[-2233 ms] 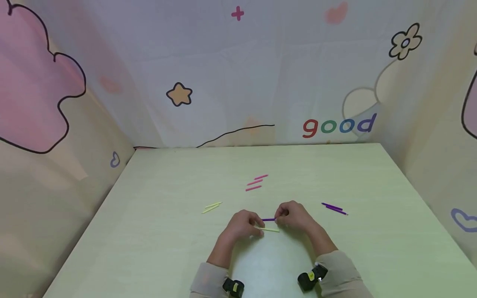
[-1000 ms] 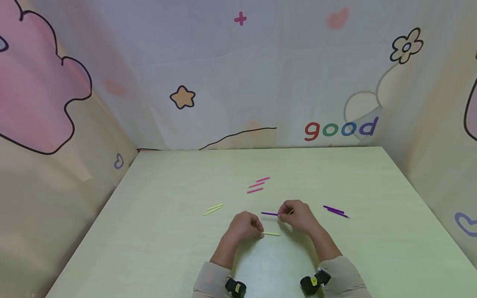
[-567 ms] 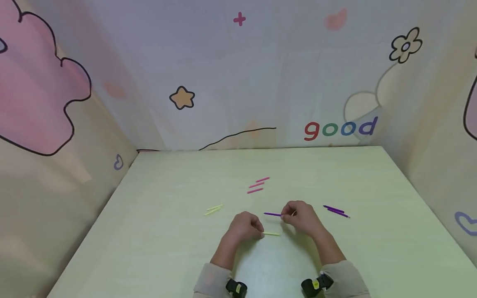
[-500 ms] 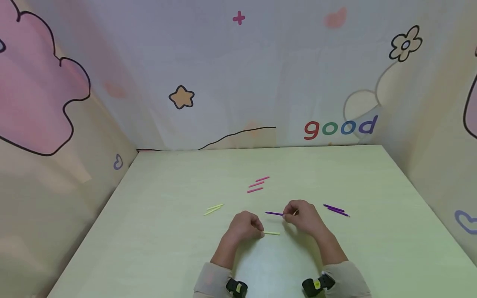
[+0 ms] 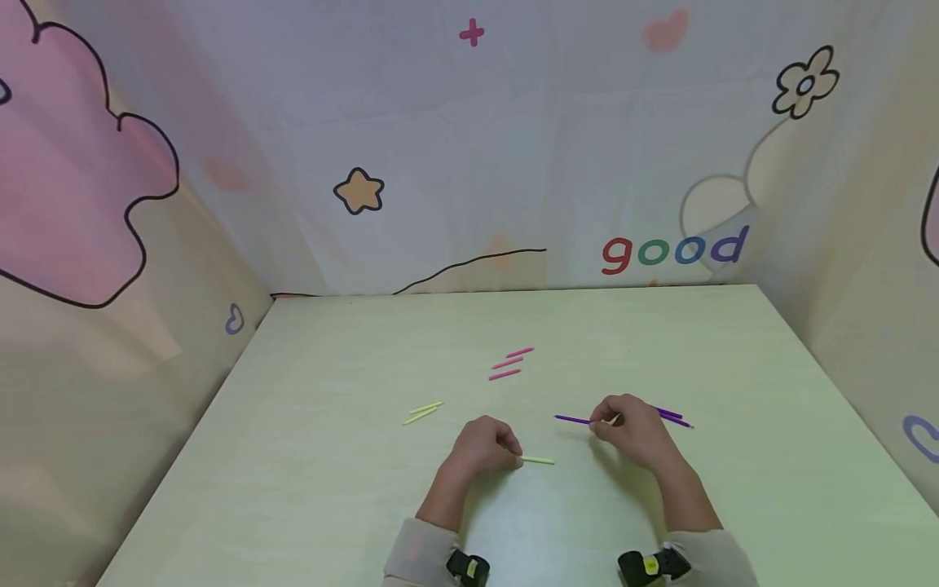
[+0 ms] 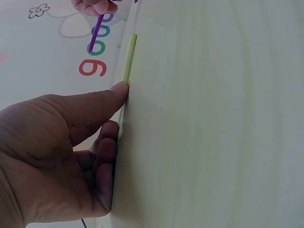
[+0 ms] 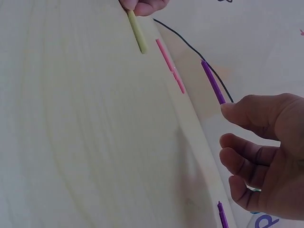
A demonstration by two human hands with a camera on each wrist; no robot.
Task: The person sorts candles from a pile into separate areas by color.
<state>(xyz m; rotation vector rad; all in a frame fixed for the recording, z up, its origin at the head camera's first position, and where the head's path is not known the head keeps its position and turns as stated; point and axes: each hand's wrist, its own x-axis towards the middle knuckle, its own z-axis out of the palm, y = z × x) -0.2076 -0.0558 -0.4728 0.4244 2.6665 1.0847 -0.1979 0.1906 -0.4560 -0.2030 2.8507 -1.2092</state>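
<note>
My left hand [image 5: 484, 444] rests low at the table, pinching one end of a thin pale yellow stick [image 5: 539, 461] between thumb and finger. The stick's free end points right, close over the tabletop in the left wrist view. Farther right, my right hand [image 5: 632, 428] pinches a thin purple stick [image 5: 572, 419] by its right end. This stick is raised off the table, as the right wrist view shows, and its free tip points left. Two more purple sticks [image 5: 676, 421] lie just behind the right hand, which partly covers them in the head view.
Three pink sticks [image 5: 504, 375] lie slanted side by side toward the back middle of the pale table [image 5: 352, 497]. Two yellow sticks [image 5: 421, 416] lie to the left of the left hand. A printed cloth wall [image 5: 440, 122] stands along the back and both sides.
The right hand has drawn the purple stick away from the left hand and carried it right, toward the two purple sticks. The left hand stays nearly in place with the yellow stick.
</note>
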